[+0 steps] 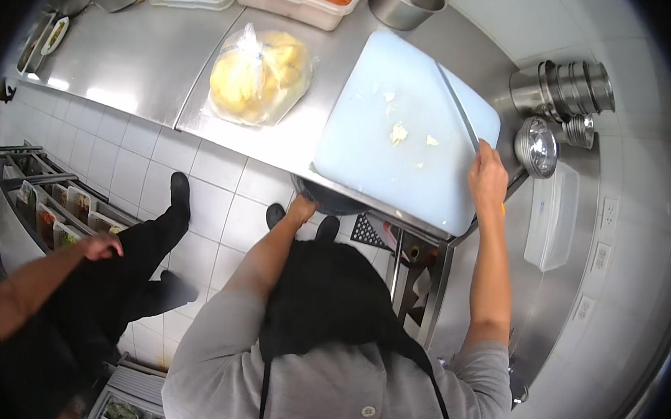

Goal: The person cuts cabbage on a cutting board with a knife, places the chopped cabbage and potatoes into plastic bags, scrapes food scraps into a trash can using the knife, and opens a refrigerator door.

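Note:
My right hand (488, 179) is closed around the handle of a knife (459, 102). Its long blade lies over the right side of a pale blue cutting board (362, 146). Small pale yellow scraps (398, 133) are scattered on the board. Below the counter's front edge, my left hand (302, 209) grips the rim of a dark round container (330, 198), partly hidden under the counter. Left of the board sits a tied clear plastic bag (257, 78) filled with yellow chunks.
Behind the bag stand a plastic tub of orange-red food (317, 5) and a metal pot (406, 5). Stacked metal containers (562, 89) and a clear plastic bin (552, 215) are at the right. Another person (128, 274) is at my left, beside an open drawer of food containers (59, 208).

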{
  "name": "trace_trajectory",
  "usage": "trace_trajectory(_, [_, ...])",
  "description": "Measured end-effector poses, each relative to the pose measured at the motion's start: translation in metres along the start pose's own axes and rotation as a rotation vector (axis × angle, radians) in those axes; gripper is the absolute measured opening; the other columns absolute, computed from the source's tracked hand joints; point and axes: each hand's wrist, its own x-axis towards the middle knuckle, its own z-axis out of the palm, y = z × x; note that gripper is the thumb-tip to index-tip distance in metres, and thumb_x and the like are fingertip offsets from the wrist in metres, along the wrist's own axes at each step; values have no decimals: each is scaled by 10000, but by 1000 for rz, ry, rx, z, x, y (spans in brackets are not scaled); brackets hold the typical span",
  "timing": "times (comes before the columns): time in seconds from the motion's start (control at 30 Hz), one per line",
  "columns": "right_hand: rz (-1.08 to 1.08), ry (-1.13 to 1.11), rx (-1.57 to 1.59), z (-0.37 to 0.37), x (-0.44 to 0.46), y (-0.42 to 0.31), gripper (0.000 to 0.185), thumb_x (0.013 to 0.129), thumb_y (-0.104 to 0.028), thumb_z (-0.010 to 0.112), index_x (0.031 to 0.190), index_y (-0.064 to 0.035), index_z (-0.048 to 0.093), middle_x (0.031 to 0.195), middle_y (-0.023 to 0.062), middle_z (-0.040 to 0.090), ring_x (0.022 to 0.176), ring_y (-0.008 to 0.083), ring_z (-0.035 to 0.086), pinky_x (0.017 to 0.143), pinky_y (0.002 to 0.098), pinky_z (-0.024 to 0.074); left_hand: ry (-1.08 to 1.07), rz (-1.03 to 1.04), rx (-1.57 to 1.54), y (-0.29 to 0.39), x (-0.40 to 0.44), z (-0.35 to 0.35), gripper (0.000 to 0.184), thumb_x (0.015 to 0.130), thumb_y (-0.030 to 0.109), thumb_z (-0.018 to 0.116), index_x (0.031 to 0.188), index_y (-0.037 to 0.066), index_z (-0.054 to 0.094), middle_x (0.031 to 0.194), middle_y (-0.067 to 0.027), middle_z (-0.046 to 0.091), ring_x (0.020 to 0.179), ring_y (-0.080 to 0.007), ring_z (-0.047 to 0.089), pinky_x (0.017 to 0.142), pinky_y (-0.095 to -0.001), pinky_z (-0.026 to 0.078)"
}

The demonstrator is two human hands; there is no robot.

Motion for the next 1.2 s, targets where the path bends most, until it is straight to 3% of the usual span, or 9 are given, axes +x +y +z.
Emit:
trace_trajectory(0.03, [-48, 3, 2, 8, 20, 0, 310, 911, -73, 584, 1217, -79, 631, 1001, 186, 675, 864, 416, 678, 758, 494, 555, 59, -6, -50, -26, 25, 15, 694, 819, 265, 755, 1349, -95, 487, 1013, -272, 694, 785, -316, 704, 671, -402, 578])
trace_trajectory(0.17, [-266, 26, 69, 35, 79, -4, 261, 894, -70, 603, 1152, -89, 634, 944, 134, 658, 813, 377, 674, 728, 476, 563, 180, -44, -330, -20, 24, 36, 957, 791, 248, 818, 1478, -104, 253, 1126, -259, 662, 792, -320, 683, 561, -423, 571])
trace_trajectory(0.33, [-577, 4, 99, 31, 52, -12, 416, 772, -32, 655, 1177, -115, 614, 891, 76, 582, 743, 279, 638, 640, 415, 565, 472, -105, -177, -11, 38, 52, 1019, 776, 210, 808, 1516, 46, 127, 1300, -366, 579, 1237, -509, 561, 1106, -439, 439])
trace_trajectory(0.53, [-622, -43, 143, 2, -14, -7, 466, 745, 5, 650, 1195, -114, 649, 883, 62, 602, 742, 271, 632, 607, 384, 555, 550, -226, -41, -29, 38, 48, 929, 787, 145, 731, 1536, 136, 181, 1336, -318, 510, 1211, -479, 570, 1054, -492, 477])
trace_trajectory(0.73, [-208, 12, 128, 10, -22, 44, 376, 798, -4, 635, 1162, -89, 670, 911, 109, 639, 771, 320, 663, 703, 446, 541, 617, -177, -115, -94, 4, 35, 832, 776, 53, 630, 1508, 136, 244, 1315, -339, 534, 1216, -496, 568, 1040, -522, 470])
trace_trajectory(0.93, [-329, 1, 85, 19, -37, 32, 375, 812, -12, 626, 1178, -90, 641, 872, 97, 607, 734, 296, 654, 638, 420, 555, 453, -45, -506, -116, -43, 22, 1018, 831, 250, 797, 1594, 121, 137, 1399, -317, 508, 1203, -413, 598, 969, -464, 522])
trace_trajectory(1.03, [-451, -27, 67, 7, -64, 19, 418, 782, -9, 638, 1189, -103, 630, 856, 74, 575, 702, 258, 638, 611, 391, 559, 334, -176, -419, -134, -61, 4, 1080, 873, 408, 787, 1617, 235, 23, 1560, -306, 289, 1359, -503, 413, 854, -704, 503])
trace_trajectory(1.07, [-475, -32, 90, 0, -71, 16, 427, 775, -6, 637, 1190, -107, 629, 852, 67, 564, 693, 246, 631, 607, 383, 559, 446, -122, -295, -147, -61, 4, 968, 882, 388, 771, 1607, 163, 170, 1436, -305, 472, 1246, -418, 563, 764, -529, 581])
trace_trajectory(1.2, [-281, 62, 120, -10, -63, 40, 357, 830, -22, 607, 1181, -86, 631, 887, 120, 614, 729, 339, 661, 626, 455, 561, 423, -13, -75, -161, -100, -16, 483, 911, 283, 724, 1269, -26, 626, 942, -251, 716, 691, -288, 720, 632, -382, 575])
